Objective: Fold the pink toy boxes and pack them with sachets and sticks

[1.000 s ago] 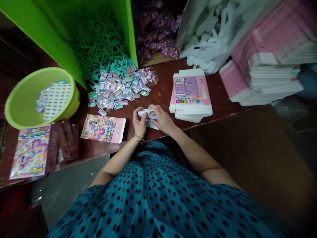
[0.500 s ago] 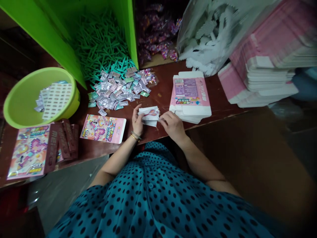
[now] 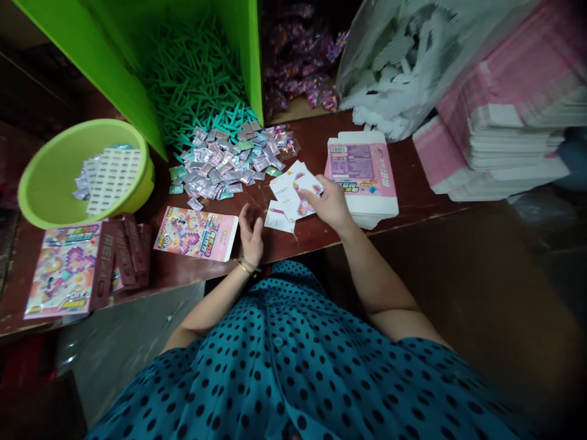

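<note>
My right hand [image 3: 331, 201] grips a few white printed cards [image 3: 293, 186], fanned out, thumb on top. Pink and purple pictures show on the uppermost one. Below them, another card [image 3: 279, 217] lies on the table, partly covered. My left hand [image 3: 252, 235] rests near the table's front edge, fingers apart and holding nothing. To its left lies a flat pink printed box [image 3: 197, 233], its white end flap toward the hand. A stack of flat pink boxes [image 3: 362, 165] sits just beyond my right hand.
Small foil sachets [image 3: 224, 162] spill before a green bin [image 3: 259, 61] of green sticks [image 3: 197, 79]. A yellow-green basin [image 3: 34, 201] and packed boxes [image 3: 64, 269] stand at left. A bag of white pieces [image 3: 389, 73] and tall carton stacks [image 3: 504, 134] fill the right.
My left hand has let go of the cards and moved slightly left, opening. My right hand now holds them fanned out, a little farther from me. The view has shifted slightly.
</note>
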### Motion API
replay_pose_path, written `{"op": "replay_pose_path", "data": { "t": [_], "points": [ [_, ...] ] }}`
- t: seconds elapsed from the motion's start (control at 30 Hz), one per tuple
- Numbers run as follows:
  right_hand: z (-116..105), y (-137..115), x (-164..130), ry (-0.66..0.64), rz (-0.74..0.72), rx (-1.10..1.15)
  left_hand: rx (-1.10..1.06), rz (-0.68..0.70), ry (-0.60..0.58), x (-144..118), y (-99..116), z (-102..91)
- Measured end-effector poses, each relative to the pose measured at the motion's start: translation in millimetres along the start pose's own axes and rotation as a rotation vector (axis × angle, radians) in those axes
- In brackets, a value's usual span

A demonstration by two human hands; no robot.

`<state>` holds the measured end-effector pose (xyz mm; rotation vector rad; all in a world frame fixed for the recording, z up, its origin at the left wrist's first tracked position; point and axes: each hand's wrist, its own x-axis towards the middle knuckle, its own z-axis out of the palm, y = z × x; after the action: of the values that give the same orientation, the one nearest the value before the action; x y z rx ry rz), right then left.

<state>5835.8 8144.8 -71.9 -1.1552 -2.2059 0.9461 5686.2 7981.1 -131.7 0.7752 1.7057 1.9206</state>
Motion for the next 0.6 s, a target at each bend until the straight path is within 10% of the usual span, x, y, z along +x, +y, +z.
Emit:
{"op": "replay_pose_path", "data": {
  "t": [0.1,0.33,0.6],
  "points": [
    [12,14,4,-0.181,0.067,0.053,-0.080,-0.163,-0.090,-29,13,-15.4],
    [49,4,8,-0.306,-0.091,-0.288,-0.642,-1.261,-0.529,-66,33,-37.5],
    [65,-12,-60,-0.459,-0.161,-0.220,-0.679,-1.277,-0.262,-75,20,-52.9]
  ]
}}
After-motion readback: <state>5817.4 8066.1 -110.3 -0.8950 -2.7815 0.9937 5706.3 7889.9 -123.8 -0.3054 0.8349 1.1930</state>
